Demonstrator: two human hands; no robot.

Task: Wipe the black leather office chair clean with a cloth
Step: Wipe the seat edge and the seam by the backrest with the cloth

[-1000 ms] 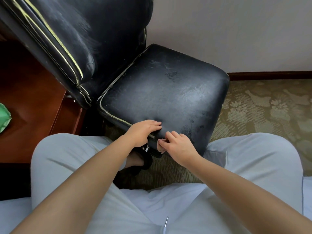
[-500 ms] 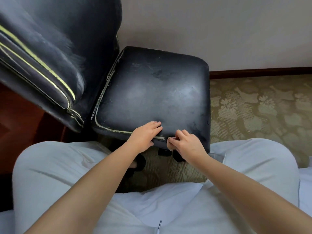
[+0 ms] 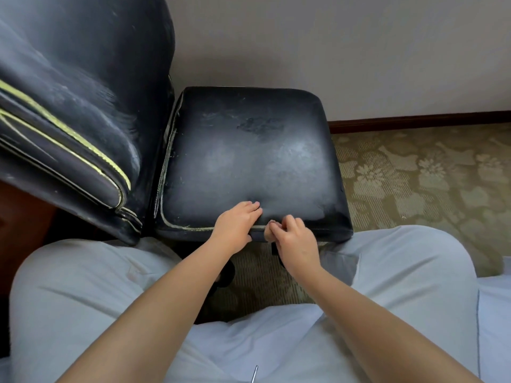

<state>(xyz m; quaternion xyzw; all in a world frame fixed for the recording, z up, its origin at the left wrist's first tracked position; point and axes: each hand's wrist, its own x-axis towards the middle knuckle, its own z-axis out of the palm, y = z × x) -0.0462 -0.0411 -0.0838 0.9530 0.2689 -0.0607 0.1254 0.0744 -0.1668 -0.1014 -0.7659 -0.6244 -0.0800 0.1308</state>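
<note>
The black leather office chair stands right in front of me, its worn, dusty seat (image 3: 249,161) in the middle and its backrest (image 3: 83,92) with pale yellow piping at the left. My left hand (image 3: 235,225) grips the near edge of the seat, fingers on top and thumb below. Just to its right, my right hand (image 3: 293,239) pinches the same edge with curled fingers. No cloth is in view.
My knees in light trousers (image 3: 83,294) sit on either side of the chair's near edge. Patterned carpet (image 3: 414,175) lies to the right, a wall (image 3: 331,51) with a dark baseboard (image 3: 414,121) behind. Dark wood furniture (image 3: 22,217) shows at the far left.
The chair has swivelled so that its near seat edge now faces me squarely, and the backrest has swung left. Both hands have kept hold of that edge.
</note>
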